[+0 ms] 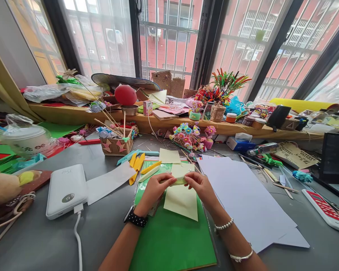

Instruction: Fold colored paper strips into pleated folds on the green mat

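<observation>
Between the fingertips of both hands is a small folded strip of pale yellow paper (pixel 179 181). My left hand (pixel 157 188) pinches its left end, and my right hand (pixel 200 185) pinches the right end. Just below lies a flat pale yellow sheet (pixel 181 205) on a green folder (pixel 169 241). Another pale yellow sheet (pixel 169 156) rests beyond the hands. Left of the strip, folded yellow paper pieces (pixel 136 165) and a pale green folded strip (pixel 149 174) lie at the folder's far edge.
White paper sheets (pixel 248 199) spread out on the right. At left are a white power bank (pixel 67 190) with a cable and a lidded cup (pixel 26 137). A cardboard box with sticks (pixel 116 145) and crocheted flowers (pixel 189 137) stand beyond; a calculator (pixel 326 210) sits far right.
</observation>
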The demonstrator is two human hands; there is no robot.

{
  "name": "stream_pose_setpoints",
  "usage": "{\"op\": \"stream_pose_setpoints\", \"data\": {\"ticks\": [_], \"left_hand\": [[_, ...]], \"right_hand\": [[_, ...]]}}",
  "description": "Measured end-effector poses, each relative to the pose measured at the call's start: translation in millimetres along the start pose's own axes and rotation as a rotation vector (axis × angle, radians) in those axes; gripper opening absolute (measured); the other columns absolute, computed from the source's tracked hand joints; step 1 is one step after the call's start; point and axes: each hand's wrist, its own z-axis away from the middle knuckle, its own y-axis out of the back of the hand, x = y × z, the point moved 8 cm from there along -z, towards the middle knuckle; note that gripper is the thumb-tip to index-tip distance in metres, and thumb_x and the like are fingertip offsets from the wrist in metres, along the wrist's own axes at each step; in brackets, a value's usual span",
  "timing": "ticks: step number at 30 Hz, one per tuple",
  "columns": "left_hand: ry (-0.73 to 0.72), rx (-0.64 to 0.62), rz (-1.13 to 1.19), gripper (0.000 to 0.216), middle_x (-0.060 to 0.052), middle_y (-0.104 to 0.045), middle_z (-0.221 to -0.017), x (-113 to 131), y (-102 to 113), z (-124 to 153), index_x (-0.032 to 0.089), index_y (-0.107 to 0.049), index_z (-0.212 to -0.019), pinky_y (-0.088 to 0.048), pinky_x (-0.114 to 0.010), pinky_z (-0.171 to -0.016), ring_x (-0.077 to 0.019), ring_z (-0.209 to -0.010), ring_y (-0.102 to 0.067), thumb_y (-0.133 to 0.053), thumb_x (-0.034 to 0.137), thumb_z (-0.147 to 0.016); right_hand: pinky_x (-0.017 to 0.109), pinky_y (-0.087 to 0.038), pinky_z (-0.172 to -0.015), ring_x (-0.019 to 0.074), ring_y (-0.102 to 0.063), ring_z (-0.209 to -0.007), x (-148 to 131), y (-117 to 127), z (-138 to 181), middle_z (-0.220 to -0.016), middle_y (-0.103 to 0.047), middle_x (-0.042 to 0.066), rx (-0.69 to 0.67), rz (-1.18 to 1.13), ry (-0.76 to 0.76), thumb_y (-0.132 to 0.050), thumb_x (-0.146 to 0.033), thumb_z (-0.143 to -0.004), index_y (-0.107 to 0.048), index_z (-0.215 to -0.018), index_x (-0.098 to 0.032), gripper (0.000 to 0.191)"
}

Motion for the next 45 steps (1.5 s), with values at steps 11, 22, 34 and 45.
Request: {"op": "stream_pose_setpoints", "data": {"ticks": [11,22,34,45], "left_hand": [[0.052,-0.068,0.070,0.026,-0.005,-0.061,-0.065,-5,-9,2,0.014,-0.064,-0.069,-0.039,-0.019,-0.040,-0.0159,-0.053,-0.061,-0.058,0.039,-0.066],[0.189,0.071,0.306,0.029,-0.002,-0.064,-0.069,-20,6,-1,0.013,-0.064,-0.071,-0.050,-0.026,-0.064,-0.0147,-0.062,-0.062,-0.067,0.038,-0.057],[0.071,0.114,0.257,0.024,-0.002,-0.063,-0.066,-9,8,-1,0.012,-0.065,-0.069,-0.051,-0.024,-0.060,-0.0137,-0.059,-0.060,-0.065,0.035,-0.061],[0.089,0.116,0.249,0.026,-0.002,-0.062,-0.067,-11,10,-1,0.012,-0.063,-0.069,-0.050,-0.026,-0.062,-0.0149,-0.062,-0.060,-0.063,0.037,-0.061]], "right_hand": [[0.024,-0.043,-0.052,0.0133,-0.054,-0.058,7,-1,-2,-0.064,-0.056,0.002,0.019,0.035,-0.003,-0.053,-0.040,-0.072,-0.058,-0.070,-0.015,0.025],[0.023,-0.040,-0.051,0.0126,-0.050,-0.054,-2,17,3,-0.058,-0.053,0.001,0.220,0.129,0.068,-0.048,-0.041,-0.075,-0.058,-0.067,-0.015,0.029],[0.022,-0.033,-0.047,0.0112,-0.042,-0.050,-10,22,9,-0.054,-0.046,-0.001,0.352,0.405,0.140,-0.041,-0.040,-0.080,-0.052,-0.064,-0.017,0.030],[0.022,-0.042,-0.049,0.0120,-0.051,-0.054,5,14,-2,-0.061,-0.053,0.001,0.149,0.121,0.041,-0.050,-0.044,-0.074,-0.057,-0.073,-0.015,0.030]]}}
